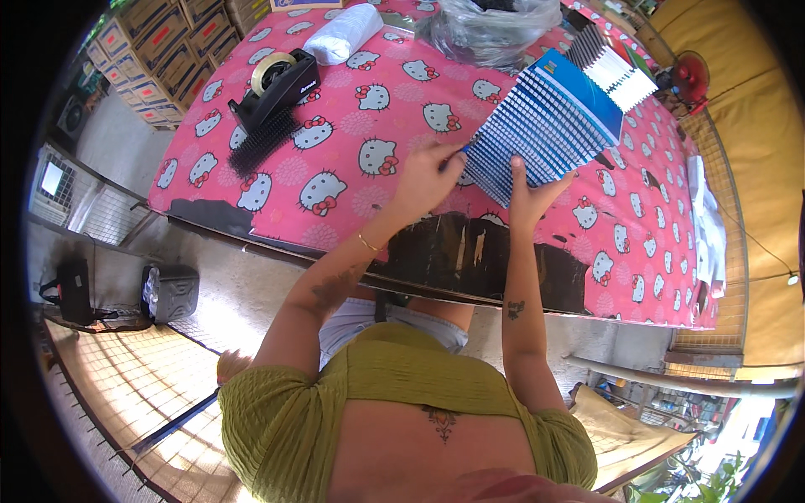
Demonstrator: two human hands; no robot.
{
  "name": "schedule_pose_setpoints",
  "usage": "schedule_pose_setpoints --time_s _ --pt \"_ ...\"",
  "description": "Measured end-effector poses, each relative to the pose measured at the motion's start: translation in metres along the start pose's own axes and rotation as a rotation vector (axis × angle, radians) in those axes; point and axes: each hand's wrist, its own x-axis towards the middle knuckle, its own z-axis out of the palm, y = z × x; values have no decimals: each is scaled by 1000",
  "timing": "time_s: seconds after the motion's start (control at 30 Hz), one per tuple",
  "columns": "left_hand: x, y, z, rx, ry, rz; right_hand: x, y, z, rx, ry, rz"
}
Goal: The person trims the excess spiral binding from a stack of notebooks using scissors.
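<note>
A fanned stack of blue-and-white booklets (549,126) lies on the pink cartoon-cat tablecloth (352,168). My left hand (429,178) rests on the cloth at the stack's near left corner, fingers bent against its edge. At the stack's near edge my right hand (532,194) has its fingers spread and pressed against the lowest booklets. A second fanned stack of booklets (616,67) lies farther back on the right.
A black tape dispenser (277,84) with a black comb-like piece (262,142) sits at the left. A white wrapped roll (342,33) and a clear plastic bag (490,29) lie at the back. Cardboard boxes (159,50) stand beyond the table. A red fan (689,80) is at the right.
</note>
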Motion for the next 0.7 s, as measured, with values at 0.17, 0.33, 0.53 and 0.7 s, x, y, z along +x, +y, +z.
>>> schedule_pose_setpoints --time_s 0.17,0.33,0.53,0.7 --pt "2 3 0 -373 -56 -229 0 -1 -1 11 -2 17" --pt "-1 3 0 253 131 225 0 3 -2 17 -16 22" --pt "-2 -4 -8 -883 -194 -641 -6 5 -4 -149 -36 -63" --pt "1 -6 -5 -899 -204 -661 -7 8 2 -105 -6 -33"
